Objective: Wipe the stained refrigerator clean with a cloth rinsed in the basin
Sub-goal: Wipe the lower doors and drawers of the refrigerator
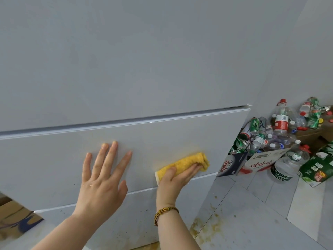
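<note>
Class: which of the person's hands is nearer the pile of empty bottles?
Right. The right hand presses the cloth left of the bottles; the left hand lies farther left.

Lighting even, soft, moderately bright; I note only faint shadow beside my left hand (100,179). The refrigerator (162,69) seam bows from wide-angle distortion; detail slightly soft.

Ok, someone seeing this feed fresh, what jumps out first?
The folded yellow cloth, pressed by the right hand against the pale grey refrigerator front, with the left hand flat beside it. At right, a heap of empty plastic bottles and cans fills cardboard boxes on the tiled floor.
</note>
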The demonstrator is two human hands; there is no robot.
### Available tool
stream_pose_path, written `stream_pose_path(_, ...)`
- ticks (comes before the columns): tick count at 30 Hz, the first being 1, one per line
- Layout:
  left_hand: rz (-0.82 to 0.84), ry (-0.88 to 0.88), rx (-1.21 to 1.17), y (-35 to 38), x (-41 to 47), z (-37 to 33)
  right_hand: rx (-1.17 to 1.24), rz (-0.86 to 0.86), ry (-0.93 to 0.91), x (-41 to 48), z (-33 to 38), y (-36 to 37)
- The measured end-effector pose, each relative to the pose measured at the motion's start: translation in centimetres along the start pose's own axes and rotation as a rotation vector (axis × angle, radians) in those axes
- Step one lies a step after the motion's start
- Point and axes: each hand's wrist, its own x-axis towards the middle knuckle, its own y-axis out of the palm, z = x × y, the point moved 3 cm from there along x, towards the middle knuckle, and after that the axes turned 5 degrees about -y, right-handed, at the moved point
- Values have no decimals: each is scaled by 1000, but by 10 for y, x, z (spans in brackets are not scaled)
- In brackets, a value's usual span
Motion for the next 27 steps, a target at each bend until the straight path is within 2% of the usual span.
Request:
stream_pose_path(4,18,-5,-72,-5,-5,6,107,-107,393,7,-16,-5)
stream_pose_path(7,28,-45,-87,-8,-16,17,191,-147,452,5,0,3)
stream_pose_path(9,28,-97,-79,-11,-22,27,141,-105,259,-9,28,13)
stream_pose_path(12,21,-191,-73,-17,-27,43,50,7,-206,-44,59,36)
stream_pose_path(13,23,-220,-62,-19,-29,50,7,17,-305,-53,58,43)
stream_pose_path(15,25,-263,-41,-22,-35,64,-43,12,-352,-61,43,51)
stream_pose_path(18,31,-307,-10,-28,-42,84,-26,18,-195,-70,17,55)
stream_pose_path(23,75,-260,24,-29,-45,99,41,35,325,-84,-11,52)
stream_pose_path(25,91,-239,18,-29,-46,102,58,22,406,-83,-10,51)
stream_pose_path(27,108,-212,1,-30,-47,106,49,23,390,-85,-8,50)
